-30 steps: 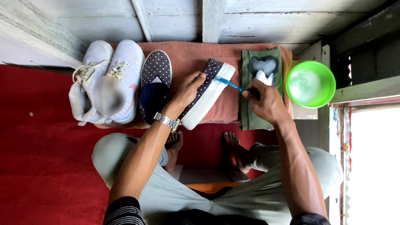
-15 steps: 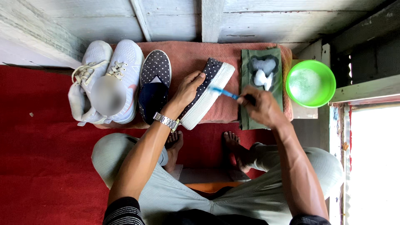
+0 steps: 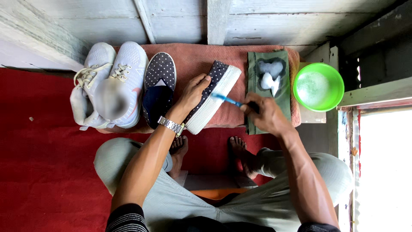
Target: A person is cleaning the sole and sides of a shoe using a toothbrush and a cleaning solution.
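Note:
My left hand point(image 3: 191, 95) holds a dark polka-dot slip-on shoe point(image 3: 213, 95) tilted on its side, white sole facing right. A steel watch point(image 3: 171, 126) is on that wrist. My right hand point(image 3: 267, 114) grips a blue toothbrush point(image 3: 226, 99) whose bristle end rests against the shoe's white sole. The matching polka-dot shoe point(image 3: 159, 86) lies flat to the left, beside a pair of white sneakers point(image 3: 110, 83). All rest on a red-brown towel point(image 3: 195, 58).
A green bowl point(image 3: 318, 87) of soapy water stands at the right. A dark green cloth point(image 3: 270, 83) with foam on it lies between the bowl and the held shoe. A red carpet point(image 3: 38, 167) covers the floor under my bare feet. Grey wooden planks run behind.
My right hand has moved down and left from the foamy cloth, bringing the brush head along the shoe's white sole. The left hand keeps holding the shoe.

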